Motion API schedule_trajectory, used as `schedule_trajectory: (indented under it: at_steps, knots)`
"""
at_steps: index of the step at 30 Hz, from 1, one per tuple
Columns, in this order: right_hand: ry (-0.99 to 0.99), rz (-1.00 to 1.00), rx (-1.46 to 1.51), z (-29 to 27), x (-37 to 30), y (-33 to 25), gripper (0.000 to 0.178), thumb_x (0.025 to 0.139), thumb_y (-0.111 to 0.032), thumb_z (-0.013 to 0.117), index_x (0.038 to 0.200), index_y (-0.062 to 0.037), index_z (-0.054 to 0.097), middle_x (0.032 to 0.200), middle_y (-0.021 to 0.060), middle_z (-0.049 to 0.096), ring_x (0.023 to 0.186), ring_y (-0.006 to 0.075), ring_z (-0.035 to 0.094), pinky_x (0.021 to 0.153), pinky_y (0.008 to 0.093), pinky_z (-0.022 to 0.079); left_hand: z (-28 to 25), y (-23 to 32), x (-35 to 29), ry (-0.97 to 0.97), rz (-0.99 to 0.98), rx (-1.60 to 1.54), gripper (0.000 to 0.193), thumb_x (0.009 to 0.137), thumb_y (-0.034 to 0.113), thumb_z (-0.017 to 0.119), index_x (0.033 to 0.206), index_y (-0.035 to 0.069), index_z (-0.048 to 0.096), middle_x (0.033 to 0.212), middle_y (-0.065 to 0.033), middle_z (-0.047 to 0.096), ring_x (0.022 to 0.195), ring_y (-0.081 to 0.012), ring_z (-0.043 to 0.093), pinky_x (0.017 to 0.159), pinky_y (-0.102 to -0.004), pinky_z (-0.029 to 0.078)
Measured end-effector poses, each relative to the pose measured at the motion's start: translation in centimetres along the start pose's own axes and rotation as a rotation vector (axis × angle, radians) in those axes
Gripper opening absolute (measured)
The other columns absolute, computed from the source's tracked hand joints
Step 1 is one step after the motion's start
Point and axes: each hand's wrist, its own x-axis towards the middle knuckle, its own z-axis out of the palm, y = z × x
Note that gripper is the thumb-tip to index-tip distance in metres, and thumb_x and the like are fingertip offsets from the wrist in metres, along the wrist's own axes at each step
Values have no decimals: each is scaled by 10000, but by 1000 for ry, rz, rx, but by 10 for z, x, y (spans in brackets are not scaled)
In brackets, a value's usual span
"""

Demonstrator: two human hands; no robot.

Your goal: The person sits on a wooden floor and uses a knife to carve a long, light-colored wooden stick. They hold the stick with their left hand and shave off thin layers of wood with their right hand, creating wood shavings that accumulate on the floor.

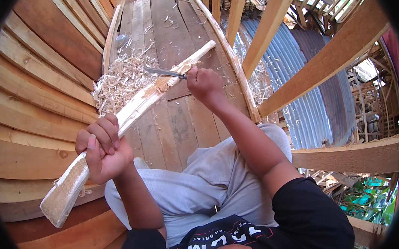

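A long, pale, roughly carved piece of wood (136,109) runs slantwise from the lower left to the upper right, above my crossed legs. Its near end is broad and flared, with tan patches among the whiter cut faces. My left hand (104,149) is wrapped round it close to that broad end. In the fist of my right hand (204,85) is a knife (166,72); its handle is hidden by the fingers. The blade points left and lies across the wood toward the far, narrower end, seemingly touching it.
Wood shavings (124,79) are heaped beside the plank wall (35,89) at left, with more scattered over the board floor (177,130). A clear round object (122,40) sits behind the heap. Slanted railing posts (266,27) stand at right, with corrugated metal sheets (294,85) beyond and below.
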Motion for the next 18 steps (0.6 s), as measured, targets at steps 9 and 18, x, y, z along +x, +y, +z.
schedule_trajectory:
  at_steps: [9,18]
  knots:
    - [245,-172,-78,17,4,15,451,866,-284,446,549,-24,636,523,198,584,468,394,596,502,509,499,-5,-1,2,-103,-45,26,247,846,128,423,643,180,293,500,17,278,512,-108,284,652,-324,286]
    - [-149,105,-43,-30,-2,-21,514,928,-350,378,738,16,683,754,259,656,740,448,648,753,527,514,-10,3,2,-116,-19,30,208,837,140,434,672,185,316,497,19,275,493,-107,278,643,-322,284]
